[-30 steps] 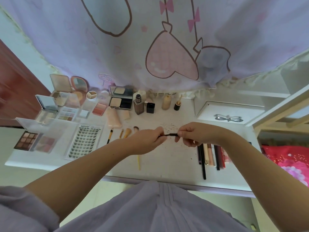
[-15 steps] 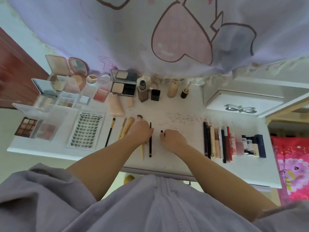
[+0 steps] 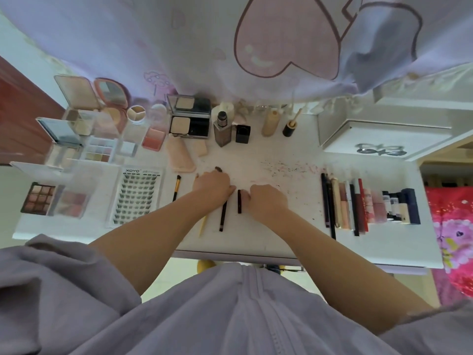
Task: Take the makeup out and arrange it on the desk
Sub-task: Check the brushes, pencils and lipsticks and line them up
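Pencil (image 3: 223, 217) — under curled left hand (image 3: 213, 185) | cap (image 3: 239, 201) — pinched by right hand (image 3: 266, 198) | desk (image 3: 268, 234)

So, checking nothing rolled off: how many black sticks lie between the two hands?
2. A long thin stick with its top end at the left hand, and a short stick beside the right hand. More could hide under them.

A single head-worn wide-angle camera looks steeply down from close above the desk (image 3: 281, 242), facing the far curtain (image 3: 128, 42); both forearms enter from the near edge.
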Motion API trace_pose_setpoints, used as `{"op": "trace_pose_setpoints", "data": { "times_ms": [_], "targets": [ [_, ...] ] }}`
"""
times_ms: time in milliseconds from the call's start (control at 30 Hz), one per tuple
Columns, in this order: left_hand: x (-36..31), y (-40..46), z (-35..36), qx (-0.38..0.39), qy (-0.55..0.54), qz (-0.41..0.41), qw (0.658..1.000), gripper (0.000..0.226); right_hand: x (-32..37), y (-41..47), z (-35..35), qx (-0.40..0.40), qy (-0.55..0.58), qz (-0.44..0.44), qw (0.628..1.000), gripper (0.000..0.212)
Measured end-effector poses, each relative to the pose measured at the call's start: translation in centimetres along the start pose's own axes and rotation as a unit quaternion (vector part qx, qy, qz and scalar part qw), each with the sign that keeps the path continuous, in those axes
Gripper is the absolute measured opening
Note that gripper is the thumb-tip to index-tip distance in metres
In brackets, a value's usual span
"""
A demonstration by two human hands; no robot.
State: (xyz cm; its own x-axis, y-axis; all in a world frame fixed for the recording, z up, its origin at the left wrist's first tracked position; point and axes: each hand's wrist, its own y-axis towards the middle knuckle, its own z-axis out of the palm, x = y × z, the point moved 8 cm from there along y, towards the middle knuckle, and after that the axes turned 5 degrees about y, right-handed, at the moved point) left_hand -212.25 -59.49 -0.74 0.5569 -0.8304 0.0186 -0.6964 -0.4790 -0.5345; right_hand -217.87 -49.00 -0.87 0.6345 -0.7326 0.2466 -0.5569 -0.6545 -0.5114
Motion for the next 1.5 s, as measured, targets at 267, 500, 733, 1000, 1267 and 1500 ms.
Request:
{"op": "trace_pose_setpoints", "data": {
  "times_ms": [267, 500, 733, 1000, 1267, 1500],
  "targets": [
    [-12.9, -0.9, -2.7, -0.050, -0.085, 0.123, 0.987, 0.029, -14.4, 0.4, -8.1, -0.071, 0.050, 0.111, 0.990, 0.023],
    [-22.2, 0.4, -0.7, -0.028, -0.121, 0.113, 0.986, 0.033, -18.4, 2.5, -7.4, -0.002, 0.096, 0.103, 0.990, 0.023],
    [-22.2, 1.6, -0.2, -0.058, -0.127, 0.024, 0.990, 0.025, -18.3, 3.3, -6.7, 0.006, 0.091, 0.057, 0.994, 0.019],
    [-17.7, 0.0, -0.5, -0.039, -0.153, 0.017, 0.987, 0.011, -16.0, 2.3, -6.9, 0.014, 0.174, 0.036, 0.984, 0.039],
    [-12.2, -5.4, -2.6, -0.070, -0.145, 0.174, 0.971, 0.022, -8.9, -3.3, -6.1, 0.247, 0.329, -0.035, 0.911, 0.031],
    [-7.6, -8.3, -2.9, -0.106, -0.098, 0.191, 0.971, 0.026, -2.9, -5.4, -6.2, 0.274, 0.242, -0.153, 0.918, 0.029]
  ]
}}
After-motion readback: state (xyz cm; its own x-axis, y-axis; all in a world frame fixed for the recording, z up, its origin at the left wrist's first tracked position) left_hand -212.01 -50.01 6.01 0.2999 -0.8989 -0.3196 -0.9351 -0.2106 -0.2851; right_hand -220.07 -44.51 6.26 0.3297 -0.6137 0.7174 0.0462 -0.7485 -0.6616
